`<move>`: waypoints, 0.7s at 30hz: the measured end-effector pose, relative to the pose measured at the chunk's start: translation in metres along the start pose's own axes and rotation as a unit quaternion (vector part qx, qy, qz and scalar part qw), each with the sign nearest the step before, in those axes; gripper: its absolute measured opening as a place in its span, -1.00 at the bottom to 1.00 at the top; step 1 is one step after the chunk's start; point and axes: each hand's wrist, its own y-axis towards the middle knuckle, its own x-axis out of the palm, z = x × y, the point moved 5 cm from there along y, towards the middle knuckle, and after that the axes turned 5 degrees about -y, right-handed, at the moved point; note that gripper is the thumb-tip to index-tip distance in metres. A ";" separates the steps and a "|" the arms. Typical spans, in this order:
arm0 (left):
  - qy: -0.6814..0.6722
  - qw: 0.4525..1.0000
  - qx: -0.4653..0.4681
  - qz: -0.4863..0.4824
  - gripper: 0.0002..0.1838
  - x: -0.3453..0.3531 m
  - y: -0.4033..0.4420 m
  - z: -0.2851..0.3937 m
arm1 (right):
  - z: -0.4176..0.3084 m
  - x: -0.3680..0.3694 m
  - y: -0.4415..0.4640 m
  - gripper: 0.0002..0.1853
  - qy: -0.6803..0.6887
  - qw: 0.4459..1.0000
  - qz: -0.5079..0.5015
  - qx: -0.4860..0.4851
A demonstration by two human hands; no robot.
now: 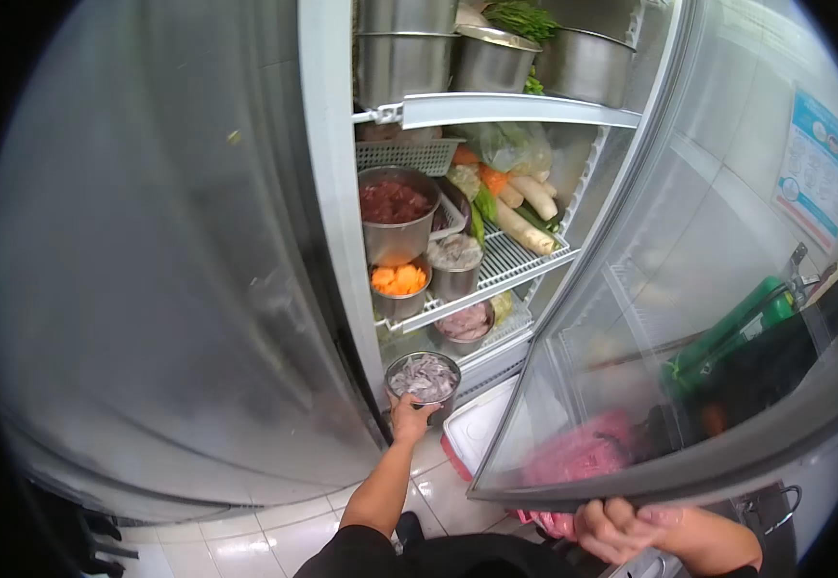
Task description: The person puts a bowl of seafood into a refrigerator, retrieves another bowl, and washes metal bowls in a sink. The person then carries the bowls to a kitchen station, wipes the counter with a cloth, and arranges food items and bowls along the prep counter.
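Nearest in the head view, right hand [621,532], fingers curled at the lower edge of the glass door [573,409]; whether hooked on or just resting, cannot tell. Beyond it, left hand [411,418], thumb and fingers closed over the near rim of a steel pot [445,408] of pale strips [425,376], just outside the fridge [327,144], near the front left corner of the lowest shelf [513,332]. Likely to tip under a one-sided hold, so best pinched firmly, kept level and moved slowly, with thumb clear of the strips. Around: on the middle shelf [507,258], at the left edge, a pot of dark red pieces [398,243], with a pot of orange slices [401,308] nearer the front; toward the right edge, white radishes [523,229]. In the way: glass door at right and a white tub [477,419] below the shelves.
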 end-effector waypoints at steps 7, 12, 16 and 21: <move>-0.041 0.996 0.028 0.079 -0.58 0.065 0.110 -0.062 | -0.054 0.006 -0.027 -0.80 -0.044 0.998 0.014 0.048; 0.032 0.989 0.012 0.147 -0.73 0.084 0.127 -0.089 | -0.109 0.021 -0.065 -0.65 -0.178 0.977 0.089 0.074; 0.022 0.995 -0.037 0.092 -0.66 0.098 0.137 -0.112 | -0.116 0.026 -0.071 -0.63 -0.209 0.967 0.125 0.078; 0.054 0.998 -0.020 0.004 -0.36 0.066 0.094 -0.085 | -0.073 0.017 -0.043 -0.64 -0.094 0.994 0.047 0.018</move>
